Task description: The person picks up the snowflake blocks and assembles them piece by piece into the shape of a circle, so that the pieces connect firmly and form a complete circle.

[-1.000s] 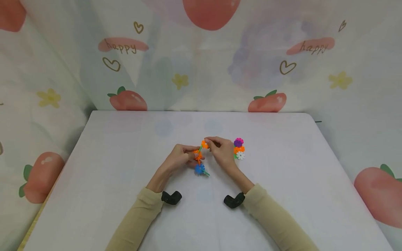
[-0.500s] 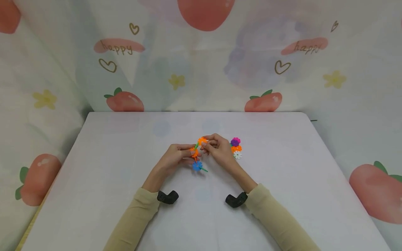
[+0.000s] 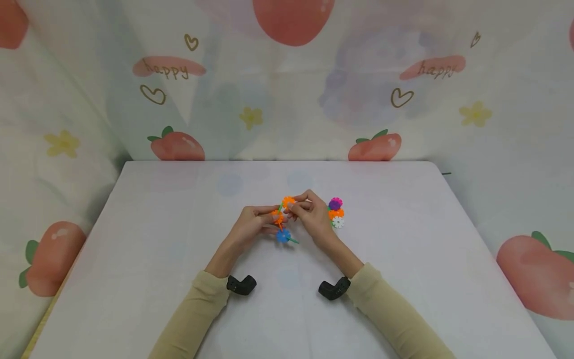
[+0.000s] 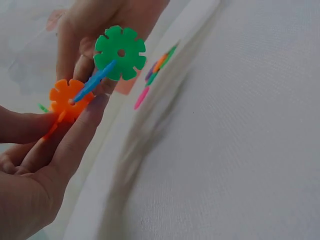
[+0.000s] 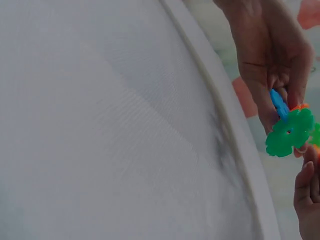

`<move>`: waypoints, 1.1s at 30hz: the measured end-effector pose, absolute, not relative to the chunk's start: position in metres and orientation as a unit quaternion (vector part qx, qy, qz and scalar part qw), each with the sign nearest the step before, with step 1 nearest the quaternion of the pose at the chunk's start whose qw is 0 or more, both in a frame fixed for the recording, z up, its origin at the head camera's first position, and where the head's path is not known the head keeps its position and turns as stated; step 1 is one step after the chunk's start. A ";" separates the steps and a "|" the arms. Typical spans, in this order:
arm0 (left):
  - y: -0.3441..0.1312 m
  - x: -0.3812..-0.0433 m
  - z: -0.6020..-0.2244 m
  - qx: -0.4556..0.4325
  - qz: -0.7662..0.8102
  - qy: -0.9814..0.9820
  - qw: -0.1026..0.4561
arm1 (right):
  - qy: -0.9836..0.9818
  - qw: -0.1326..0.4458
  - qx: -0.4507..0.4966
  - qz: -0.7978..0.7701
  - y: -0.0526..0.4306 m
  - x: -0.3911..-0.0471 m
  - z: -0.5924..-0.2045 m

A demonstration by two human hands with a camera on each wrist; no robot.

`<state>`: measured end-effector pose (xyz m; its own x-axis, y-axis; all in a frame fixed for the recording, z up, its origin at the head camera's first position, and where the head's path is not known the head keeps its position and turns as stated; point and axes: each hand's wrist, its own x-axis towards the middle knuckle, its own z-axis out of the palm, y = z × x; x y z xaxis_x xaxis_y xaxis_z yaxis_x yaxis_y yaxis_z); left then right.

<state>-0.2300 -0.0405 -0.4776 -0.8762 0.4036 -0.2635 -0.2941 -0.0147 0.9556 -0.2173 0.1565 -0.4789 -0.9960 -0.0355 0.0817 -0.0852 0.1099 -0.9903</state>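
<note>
Toothed plastic snowflake discs, slotted into one another, form a chain held between the hands above the table. My left hand (image 3: 248, 225) pinches an orange disc (image 3: 277, 217) in the middle of it. At the upper end, my right hand (image 3: 317, 219) pinches another orange disc (image 3: 288, 202). A green disc (image 3: 280, 207) seen edge-on links these two. Below hangs a blue disc (image 3: 283, 236), with a green disc (image 3: 293, 241) at the lower end. In the left wrist view that green disc (image 4: 129, 41) faces the camera, beside the edge-on blue disc (image 4: 95, 81). Fingers partly cover both orange discs.
Several loose discs lie on the white table (image 3: 403, 239) right of my right hand: a pink disc (image 3: 338, 200), a purple disc (image 3: 334, 205), an orange disc (image 3: 337, 213) and a white disc (image 3: 338, 222) among them. A printed curtain (image 3: 287, 99) stands behind the table.
My right fingers have shifted their grip on the upper orange disc. The hanging blue disc has tilted slightly. My left hand keeps its pinch. The head view has moved a little.
</note>
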 end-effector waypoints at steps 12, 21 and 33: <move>-0.046 -0.230 -0.472 0.105 0.646 0.703 0.280 | -0.739 -0.034 0.031 0.673 0.171 -0.221 -0.475; -0.051 -0.230 -0.473 0.142 0.623 0.705 0.307 | -0.785 -0.031 0.064 0.615 0.177 -0.220 -0.478; -0.050 -0.231 -0.477 0.145 0.607 0.711 0.324 | -0.805 -0.067 0.096 0.582 0.175 -0.221 -0.475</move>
